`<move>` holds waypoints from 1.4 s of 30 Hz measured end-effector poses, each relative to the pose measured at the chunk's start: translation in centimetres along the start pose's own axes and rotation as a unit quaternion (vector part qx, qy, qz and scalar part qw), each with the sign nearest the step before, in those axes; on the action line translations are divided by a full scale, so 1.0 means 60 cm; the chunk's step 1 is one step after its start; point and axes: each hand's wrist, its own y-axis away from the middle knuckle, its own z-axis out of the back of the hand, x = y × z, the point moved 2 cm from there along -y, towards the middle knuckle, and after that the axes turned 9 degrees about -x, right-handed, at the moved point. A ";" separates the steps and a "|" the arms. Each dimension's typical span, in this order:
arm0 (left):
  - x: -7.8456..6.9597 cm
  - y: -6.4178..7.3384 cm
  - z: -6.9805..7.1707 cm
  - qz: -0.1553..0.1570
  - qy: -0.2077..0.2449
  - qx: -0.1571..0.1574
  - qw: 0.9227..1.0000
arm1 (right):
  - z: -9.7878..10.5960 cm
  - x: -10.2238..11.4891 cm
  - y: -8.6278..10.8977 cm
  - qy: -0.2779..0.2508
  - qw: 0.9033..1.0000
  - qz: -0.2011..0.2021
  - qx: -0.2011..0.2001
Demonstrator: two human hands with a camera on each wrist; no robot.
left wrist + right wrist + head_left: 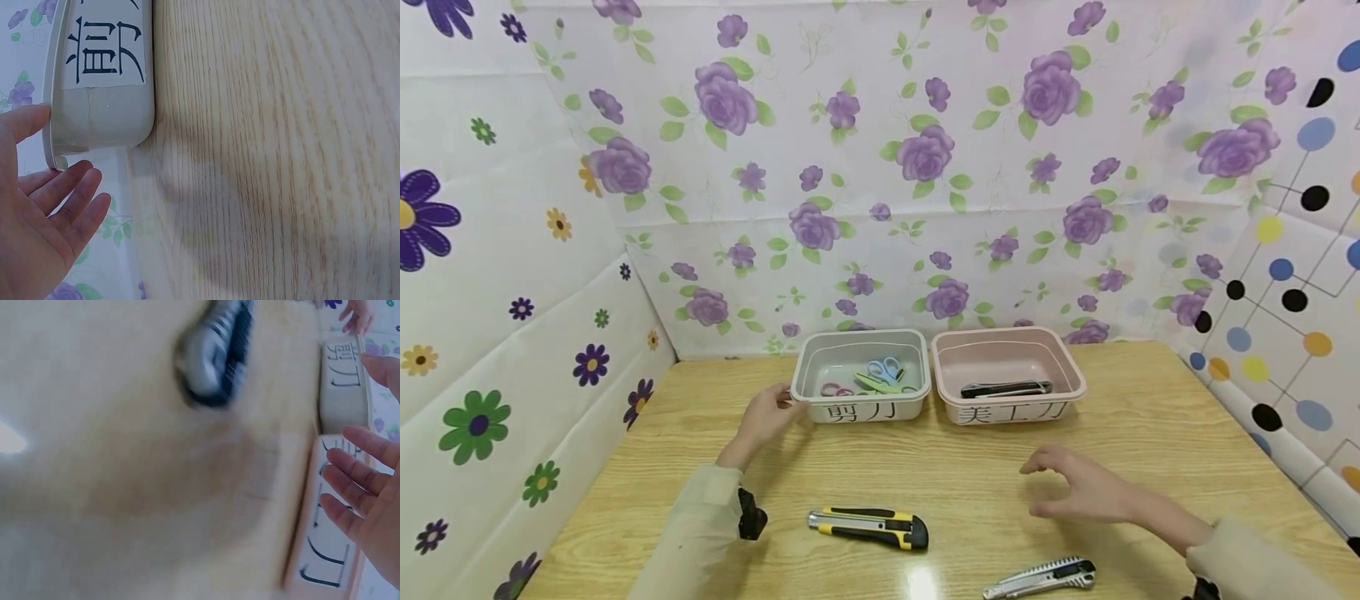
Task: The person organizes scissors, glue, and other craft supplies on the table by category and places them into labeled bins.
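Note:
My left hand (769, 418) holds the front left corner of a grey plastic bin (860, 337), its thumb (31, 120) at the front rim and its fingers around the side. Inside that bin lie light blue scissors (886, 369), green scissors (880, 383) and something pink-handled. My right hand (1078, 487) hovers over the table, fingers apart and holding nothing. Nearest to it is a silver utility knife (1041, 577) at the table's front. A yellow and black utility knife (871, 527) lies between the two hands.
Beside the grey bin stands a pink bin (1000, 336) with a black utility knife (1006, 389) inside. Both bins carry labels with black characters on their fronts. Flowered cloth (880, 167) hangs behind the wooden table (925, 467), and patterned sheets flank both sides.

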 end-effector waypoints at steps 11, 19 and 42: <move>0.004 0.001 -0.001 0.002 0.004 0.004 1.000 | -0.035 0.002 0.070 -0.087 0.995 -0.024 0.030; 0.005 0.002 0.000 0.004 0.006 0.000 1.000 | -0.042 -0.001 0.094 -0.107 0.993 -0.019 0.047; 0.001 -0.001 0.000 0.006 0.000 0.003 1.000 | -0.059 0.003 0.104 -0.235 0.964 -0.035 0.120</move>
